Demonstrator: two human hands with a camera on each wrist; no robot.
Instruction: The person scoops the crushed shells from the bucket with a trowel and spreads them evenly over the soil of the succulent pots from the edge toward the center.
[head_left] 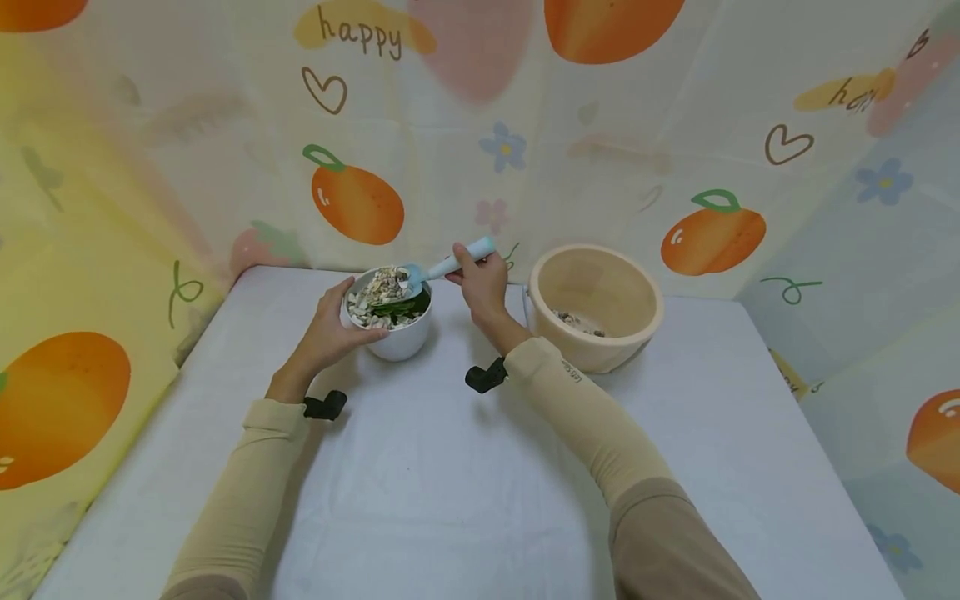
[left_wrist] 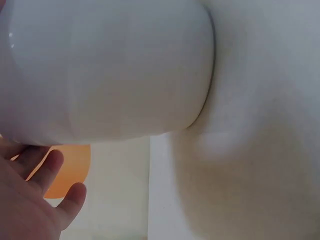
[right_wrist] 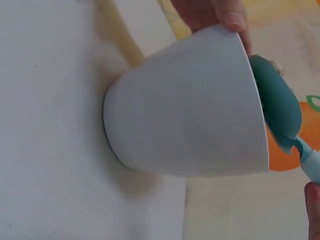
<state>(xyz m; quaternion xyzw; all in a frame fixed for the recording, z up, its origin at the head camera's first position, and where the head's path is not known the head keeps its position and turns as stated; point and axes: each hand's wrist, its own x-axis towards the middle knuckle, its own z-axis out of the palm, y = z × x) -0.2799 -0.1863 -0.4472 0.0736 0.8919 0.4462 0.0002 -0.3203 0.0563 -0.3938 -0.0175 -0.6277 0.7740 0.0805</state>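
A white flower pot (head_left: 401,342) stands on the table at the left, filled with pale pebbles and green leaves (head_left: 409,308). My left hand (head_left: 327,333) grips its left side near the rim, with the thumb across the front. In the left wrist view some fingers (left_wrist: 47,172) spread beside the pot wall. My right hand (head_left: 482,287) holds a small light-blue garden trowel (head_left: 461,258) by its handle. The trowel's scoop, loaded with small stones (head_left: 386,285), is over the pot. From the right wrist view, the scoop's teal underside (right_wrist: 280,102) appears at the rim.
A larger beige pot (head_left: 596,354) stands to the right of my right forearm, with a few small stones (head_left: 577,323) in its bottom. A white cloth covers the table (head_left: 420,483). Behind it hangs a fruit-printed curtain (head_left: 450,167).
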